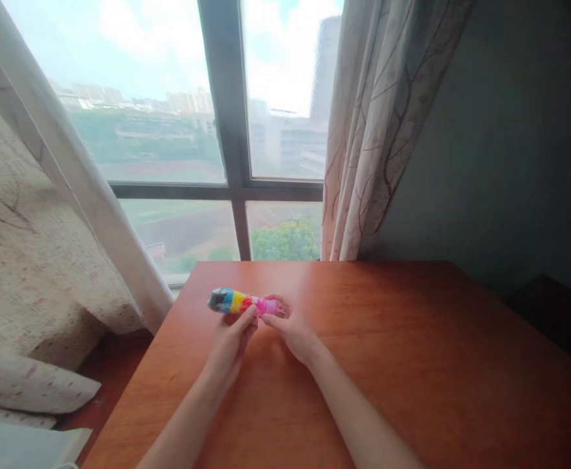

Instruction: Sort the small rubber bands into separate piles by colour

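A multicoloured tube-shaped pack (237,301) lies sideways between my hands, just above the wooden table. Its bands run from black at the left end through blue, yellow and red to pink at the right. The contents look like many small pieces under a shiny clear cover, too blurred to name. My left hand (234,335) grips the middle from below, with the thumb on the red part. My right hand (292,326) is closed around the pink end, its thumb in front and fingers behind. Parts of the fingers on both hands are hidden by the pack.
The brown wooden table (387,365) spreads under my arms and reaches the window (236,156). Patterned curtains hang at the left (31,215) and the right (368,130). A pale flat thing (26,446) shows at the lower left, beyond the table's left edge.
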`<state>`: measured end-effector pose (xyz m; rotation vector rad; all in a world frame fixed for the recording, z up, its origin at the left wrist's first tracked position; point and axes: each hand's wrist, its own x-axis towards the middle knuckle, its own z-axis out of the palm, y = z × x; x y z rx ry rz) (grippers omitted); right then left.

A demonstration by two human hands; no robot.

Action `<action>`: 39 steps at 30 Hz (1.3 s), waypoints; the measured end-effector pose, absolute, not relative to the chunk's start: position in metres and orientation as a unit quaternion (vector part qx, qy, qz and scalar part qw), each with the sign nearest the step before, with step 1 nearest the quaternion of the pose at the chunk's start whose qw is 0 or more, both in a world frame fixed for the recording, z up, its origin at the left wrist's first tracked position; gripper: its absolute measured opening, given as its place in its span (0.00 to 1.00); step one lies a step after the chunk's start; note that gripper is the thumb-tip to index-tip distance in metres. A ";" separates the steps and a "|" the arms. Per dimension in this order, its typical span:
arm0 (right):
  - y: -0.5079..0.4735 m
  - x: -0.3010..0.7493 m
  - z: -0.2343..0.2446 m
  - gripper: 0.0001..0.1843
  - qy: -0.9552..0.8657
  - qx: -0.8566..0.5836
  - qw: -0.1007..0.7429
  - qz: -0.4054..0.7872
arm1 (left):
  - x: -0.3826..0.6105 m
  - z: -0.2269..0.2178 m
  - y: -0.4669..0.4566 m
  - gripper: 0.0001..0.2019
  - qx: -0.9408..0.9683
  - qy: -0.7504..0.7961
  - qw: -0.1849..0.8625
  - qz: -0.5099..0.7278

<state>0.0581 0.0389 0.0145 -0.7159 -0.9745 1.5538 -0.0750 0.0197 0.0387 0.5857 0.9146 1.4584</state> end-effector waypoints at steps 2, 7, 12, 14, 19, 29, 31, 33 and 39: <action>0.047 0.041 0.014 0.22 -0.425 -0.296 0.549 0.656 | -0.092 0.036 0.022 0.16 0.248 0.407 0.600 0.642; 0.062 -0.003 0.011 0.20 -0.431 -0.292 0.553 0.650 | -0.125 0.031 0.027 0.15 0.231 0.423 0.567 0.668; 0.069 -0.029 0.008 0.17 -0.422 -0.296 0.565 0.644 | -0.137 0.028 0.032 0.14 0.219 0.422 0.545 0.691; 0.067 -0.033 0.007 0.17 -0.420 -0.296 0.567 0.643 | -0.138 0.027 0.032 0.14 0.215 0.420 0.539 0.698; 0.061 -0.034 0.006 0.18 -0.413 -0.295 0.584 0.634 | -0.135 0.027 0.029 0.14 0.209 0.414 0.535 0.706; 0.055 -0.027 0.005 0.13 -0.370 -0.283 0.619 0.633 | -0.129 0.031 0.024 0.15 0.206 0.409 0.543 0.704; 0.055 -0.026 0.005 0.20 -0.360 -0.277 0.619 0.641 | -0.129 0.032 0.024 0.16 0.206 0.406 0.544 0.704; 0.055 -0.025 0.005 0.22 -0.356 -0.271 0.611 0.653 | -0.129 0.033 0.024 0.16 0.204 0.404 0.543 0.707; 0.053 -0.023 0.004 0.21 -0.352 -0.264 0.582 0.684 | -0.128 0.037 0.023 0.17 0.203 0.405 0.539 0.710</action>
